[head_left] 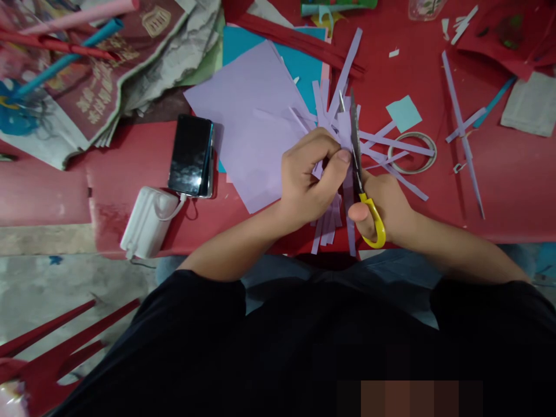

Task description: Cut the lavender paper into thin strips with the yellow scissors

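Between the thumb and fingers of my left hand (315,171) a strip of purple paper (345,128) is pinched upright. My right hand (388,202) grips a pair of scissors (368,217) by its yellow handles, the thumb through one loop. The blades point away from me, slightly parted, one on each side of the strip's upper end. Loose purple strips (329,223) lie beneath and around both hands. Left of them, a stack of purple sheets (247,110) rests on blue paper (238,43).
A phone (191,153) lies on the red table (125,145), cabled to a white power bank (150,223). Right of my hands are a tape roll (430,165) and a light blue paper square (403,113). Newspapers (174,69) and rolled paper tubes (72,55) cover the far left.
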`<state>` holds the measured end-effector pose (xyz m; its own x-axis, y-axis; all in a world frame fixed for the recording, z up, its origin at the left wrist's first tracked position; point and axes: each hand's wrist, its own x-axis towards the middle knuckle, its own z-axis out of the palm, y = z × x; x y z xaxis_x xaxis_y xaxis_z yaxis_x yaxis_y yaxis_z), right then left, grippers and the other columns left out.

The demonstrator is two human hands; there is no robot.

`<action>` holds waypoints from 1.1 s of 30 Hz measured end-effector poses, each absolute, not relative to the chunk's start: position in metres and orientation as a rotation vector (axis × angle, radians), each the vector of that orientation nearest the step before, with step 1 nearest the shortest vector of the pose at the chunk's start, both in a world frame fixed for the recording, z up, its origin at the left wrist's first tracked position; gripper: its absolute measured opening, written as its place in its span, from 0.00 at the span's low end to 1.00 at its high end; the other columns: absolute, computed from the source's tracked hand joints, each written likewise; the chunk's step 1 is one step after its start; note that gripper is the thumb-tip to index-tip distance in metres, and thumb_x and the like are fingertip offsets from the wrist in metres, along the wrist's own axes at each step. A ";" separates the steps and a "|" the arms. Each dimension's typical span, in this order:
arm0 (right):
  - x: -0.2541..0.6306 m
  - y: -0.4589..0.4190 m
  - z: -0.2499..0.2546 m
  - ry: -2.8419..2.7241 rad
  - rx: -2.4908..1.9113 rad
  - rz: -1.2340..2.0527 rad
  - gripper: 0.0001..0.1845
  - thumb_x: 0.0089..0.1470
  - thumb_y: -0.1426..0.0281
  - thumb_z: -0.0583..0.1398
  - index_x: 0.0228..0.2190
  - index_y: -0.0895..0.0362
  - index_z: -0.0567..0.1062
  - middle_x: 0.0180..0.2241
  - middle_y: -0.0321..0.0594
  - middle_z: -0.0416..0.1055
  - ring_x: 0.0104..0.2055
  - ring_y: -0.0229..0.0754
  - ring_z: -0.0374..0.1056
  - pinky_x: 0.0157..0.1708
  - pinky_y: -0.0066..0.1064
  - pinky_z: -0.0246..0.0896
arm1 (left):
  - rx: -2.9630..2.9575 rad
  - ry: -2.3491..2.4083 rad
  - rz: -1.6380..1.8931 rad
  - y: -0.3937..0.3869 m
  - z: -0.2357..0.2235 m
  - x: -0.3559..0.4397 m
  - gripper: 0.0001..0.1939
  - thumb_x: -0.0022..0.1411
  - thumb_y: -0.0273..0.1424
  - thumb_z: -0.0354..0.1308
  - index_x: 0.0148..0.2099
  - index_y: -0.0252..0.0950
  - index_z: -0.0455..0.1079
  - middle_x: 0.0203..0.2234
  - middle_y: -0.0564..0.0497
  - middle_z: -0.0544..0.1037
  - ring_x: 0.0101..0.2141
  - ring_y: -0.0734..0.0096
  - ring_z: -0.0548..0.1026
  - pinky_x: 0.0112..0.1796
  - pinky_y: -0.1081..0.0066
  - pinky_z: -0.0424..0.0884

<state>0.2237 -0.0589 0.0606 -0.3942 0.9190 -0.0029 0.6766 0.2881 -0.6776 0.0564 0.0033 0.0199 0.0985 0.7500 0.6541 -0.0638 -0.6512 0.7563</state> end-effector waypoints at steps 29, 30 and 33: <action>0.224 -0.055 0.063 -2.122 -1.297 1.053 0.59 0.45 0.15 0.41 0.42 0.55 0.72 0.19 0.31 0.57 0.20 0.42 0.57 0.26 0.38 0.49 | 1.634 0.747 1.657 0.000 0.042 0.054 0.29 0.74 0.52 0.63 0.26 0.40 0.63 0.20 0.54 0.65 0.23 0.70 0.64 0.27 0.63 0.63; 0.224 -0.055 0.064 -2.116 -1.299 1.070 0.60 0.44 0.15 0.41 0.42 0.55 0.72 0.19 0.31 0.57 0.20 0.42 0.57 0.26 0.38 0.49 | 1.597 0.766 1.664 0.003 0.038 0.055 0.30 0.72 0.54 0.63 0.26 0.40 0.63 0.20 0.54 0.65 0.23 0.70 0.64 0.27 0.63 0.64; 0.224 -0.054 0.066 -2.106 -1.294 1.081 0.60 0.42 0.14 0.41 0.42 0.55 0.72 0.18 0.31 0.58 0.19 0.41 0.56 0.24 0.38 0.48 | 1.540 0.794 1.648 0.007 0.030 0.058 0.31 0.70 0.57 0.64 0.25 0.40 0.65 0.20 0.55 0.65 0.22 0.71 0.64 0.27 0.64 0.64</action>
